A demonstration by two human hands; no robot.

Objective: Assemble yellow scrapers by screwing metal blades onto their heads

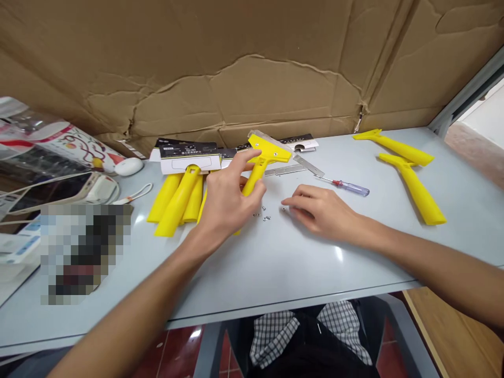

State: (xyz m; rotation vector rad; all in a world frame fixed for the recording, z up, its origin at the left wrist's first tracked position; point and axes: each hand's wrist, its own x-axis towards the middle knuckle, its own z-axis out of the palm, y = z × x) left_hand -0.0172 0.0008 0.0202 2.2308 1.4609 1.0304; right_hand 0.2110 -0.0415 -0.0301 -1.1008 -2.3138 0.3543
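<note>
My left hand (232,197) is closed around the handle of a yellow scraper (269,149), its wide head tilted up and away from me. A clear strip runs along the head's far edge. My right hand (321,210) rests on the table with its fingers curled. At its fingertips is a small metal fastener (283,209), too small to tell a screw from a nut. More small metal fasteners (266,218) lie loose between my hands. Flat metal blades (286,169) lie behind, close to a screwdriver (352,188) with a clear purple handle.
Yellow scrapers (179,202) with black-and-white card packaging (191,157) lie left of my left hand. Two yellow handles (405,148) lie far right. A white mouse (129,166), phone (51,193) and wrapped package (66,139) crowd the left. Cardboard (244,100) walls the table's back.
</note>
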